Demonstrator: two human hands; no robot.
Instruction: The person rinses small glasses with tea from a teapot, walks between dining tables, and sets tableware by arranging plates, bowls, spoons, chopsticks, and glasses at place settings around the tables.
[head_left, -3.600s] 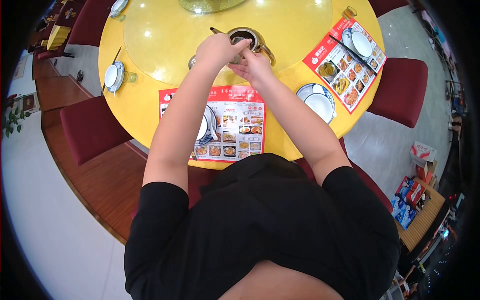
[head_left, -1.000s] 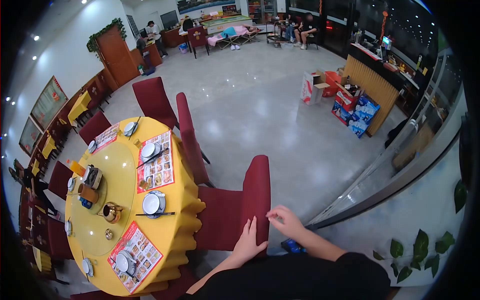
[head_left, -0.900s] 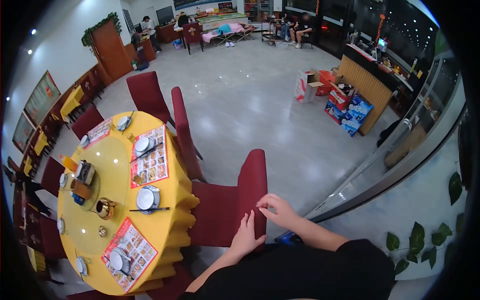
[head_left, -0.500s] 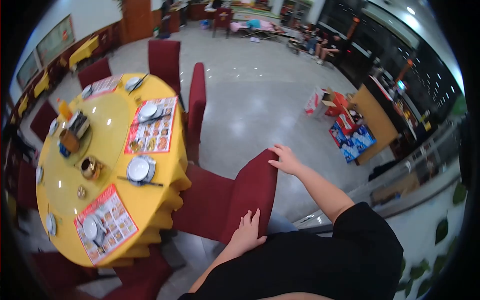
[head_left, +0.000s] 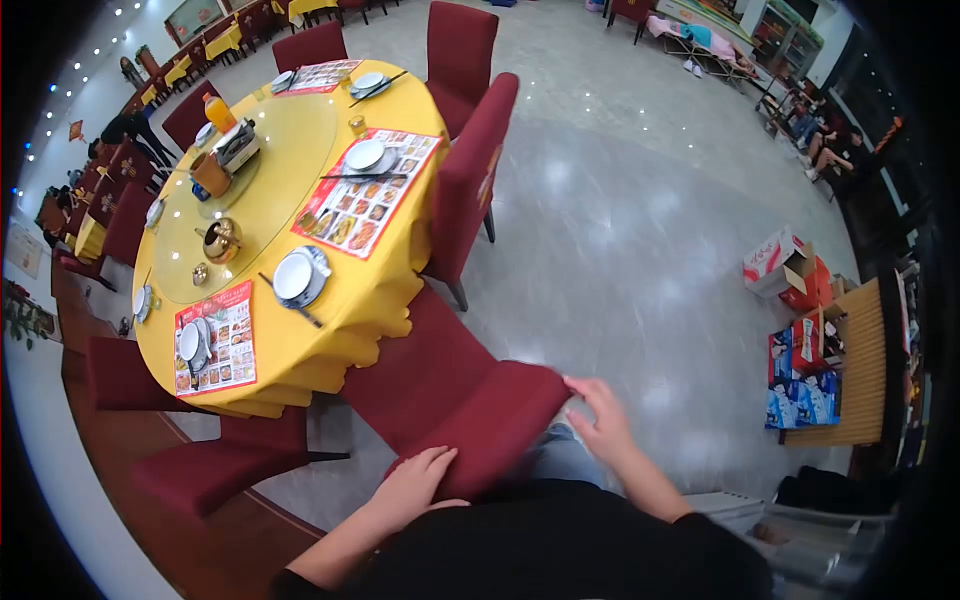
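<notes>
Far left: people in dark clothes near background chairs. Next, round table, yellow cloth, glass turntable on top; orange bottle and metal teapot sit on the glass. 1 printed placemat at the table's near left edge, white bowl on it. 1 maroon chair below that.

Centre: left hand open, fingers spread, laid on the left part of the held chair. That chair is maroon, right at the person's front, backrest toward the body, seat pointing to the table, front end beside the hanging cloth. Right hand at the backrest's right top corner, thumb side touching; slightly blurred, can't tell if gripping. Denim leg just under the backrest.

Right: blue cartons stacked against slatted counter.
</notes>
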